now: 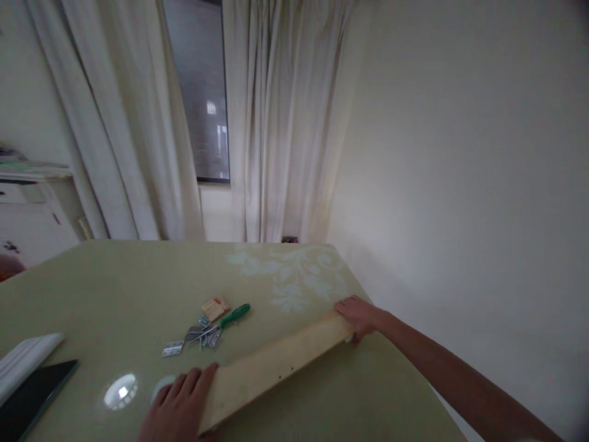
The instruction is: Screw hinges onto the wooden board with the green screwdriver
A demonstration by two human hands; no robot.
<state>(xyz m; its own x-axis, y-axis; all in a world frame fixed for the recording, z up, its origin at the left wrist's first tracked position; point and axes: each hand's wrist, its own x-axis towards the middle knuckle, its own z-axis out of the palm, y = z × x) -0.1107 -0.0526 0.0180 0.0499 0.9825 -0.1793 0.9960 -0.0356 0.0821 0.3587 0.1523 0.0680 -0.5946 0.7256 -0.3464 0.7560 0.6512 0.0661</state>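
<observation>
A long pale wooden board (280,362) with two small dark holes near its front edge slants across the table in front of me. My left hand (181,402) grips its near left end, fingers closed over the edge. At the far right end my right hand (358,316) is wrapped round the board, thumb side partly hidden. Beyond the board lies a green-handled screwdriver (235,315) across a small heap of metal hinges and screws (209,334). A separate hinge (173,348) lies left of the heap, and a small wooden piece (215,308) sits just behind it.
The green table (115,288) carries a white floral pattern on its far right. A black flat device (34,393) and a white object (27,359) lie at the left. A wall (469,184) borders the right side; curtains (294,123) hang behind. A white cabinet (37,209) stands far left.
</observation>
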